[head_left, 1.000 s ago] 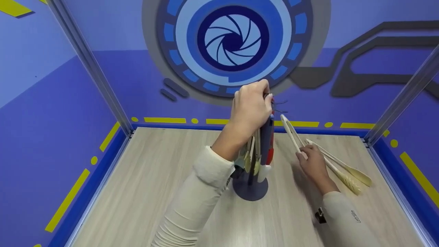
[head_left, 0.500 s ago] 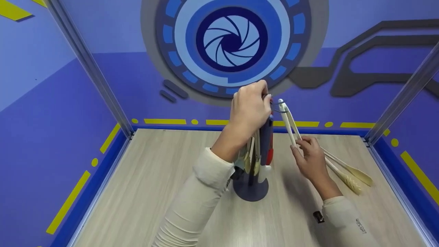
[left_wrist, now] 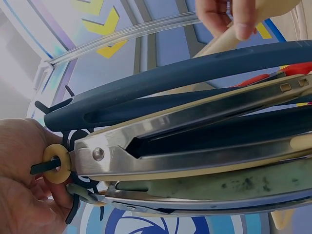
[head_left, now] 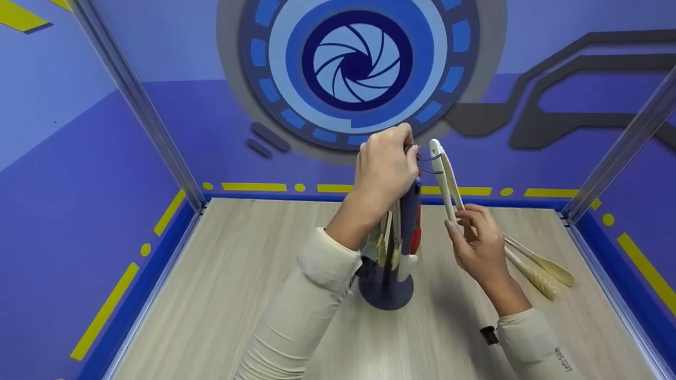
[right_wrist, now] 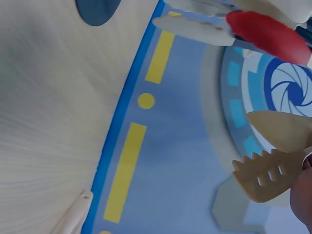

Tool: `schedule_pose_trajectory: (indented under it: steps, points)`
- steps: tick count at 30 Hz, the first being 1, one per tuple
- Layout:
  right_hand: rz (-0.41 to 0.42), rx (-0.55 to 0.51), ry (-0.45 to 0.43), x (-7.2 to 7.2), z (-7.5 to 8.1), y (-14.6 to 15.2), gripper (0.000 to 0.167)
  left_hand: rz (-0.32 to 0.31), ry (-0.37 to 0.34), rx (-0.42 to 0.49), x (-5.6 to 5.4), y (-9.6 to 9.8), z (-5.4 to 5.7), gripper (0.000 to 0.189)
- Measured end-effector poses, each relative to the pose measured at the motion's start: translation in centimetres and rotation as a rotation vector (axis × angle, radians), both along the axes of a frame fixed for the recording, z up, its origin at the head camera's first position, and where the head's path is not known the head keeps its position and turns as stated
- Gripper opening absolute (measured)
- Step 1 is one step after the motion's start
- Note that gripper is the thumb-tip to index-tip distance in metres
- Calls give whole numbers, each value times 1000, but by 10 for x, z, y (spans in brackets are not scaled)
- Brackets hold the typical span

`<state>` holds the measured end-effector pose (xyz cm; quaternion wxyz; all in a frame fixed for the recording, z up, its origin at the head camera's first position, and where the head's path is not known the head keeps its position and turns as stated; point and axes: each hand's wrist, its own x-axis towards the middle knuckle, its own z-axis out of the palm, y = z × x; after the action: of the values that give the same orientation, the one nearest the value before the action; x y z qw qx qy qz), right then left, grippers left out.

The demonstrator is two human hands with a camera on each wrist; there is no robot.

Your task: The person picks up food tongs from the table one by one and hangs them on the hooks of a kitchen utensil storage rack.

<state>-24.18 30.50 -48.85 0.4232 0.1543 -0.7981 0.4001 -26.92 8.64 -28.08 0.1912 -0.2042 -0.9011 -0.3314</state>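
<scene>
My left hand (head_left: 384, 166) grips the top of a dark utensil stand (head_left: 388, 296). Hung from its hooks are several utensils, among them metal tongs (left_wrist: 117, 156) with a ring, dark blue tongs (left_wrist: 146, 85) and a green-handled tool (left_wrist: 234, 183). To the right, my right hand (head_left: 481, 248) pinches cream salad tongs (head_left: 445, 190) partway down, joined end up. That end overlaps two prongs on the stand's right side. Their spoon-shaped head (right_wrist: 280, 127) and toothed, slotted head (right_wrist: 268, 173) show in the right wrist view; my palm hides part of them.
Another pair of cream salad tongs (head_left: 540, 282) lies on the wood-grain table (head_left: 227, 295) at the right. A red utensil head (head_left: 416, 241) and a white one (head_left: 405, 265) hang low on the stand. Blue panels (head_left: 179, 121) enclose the table's back and sides.
My right hand has raised the salad tongs and turned them more upright, their joined end moving from below the prongs up to them. My left hand stays on the stand's top.
</scene>
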Motion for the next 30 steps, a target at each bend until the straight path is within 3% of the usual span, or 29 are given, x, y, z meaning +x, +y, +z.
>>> schedule_pose_trajectory:
  steps: [9, 14, 30]
  points:
    - [12, -82, -23, 7, 6, -3, 53, -4, 15, -16, -1, 0, -1, 18]
    - [7, -69, -29, 7, 8, -2, 63, -4, 11, -4, 0, 0, -1, 18]
    - [10, -41, 52, 11, 13, -4, 58, -1, 8, -4, 0, 0, -1, 18]
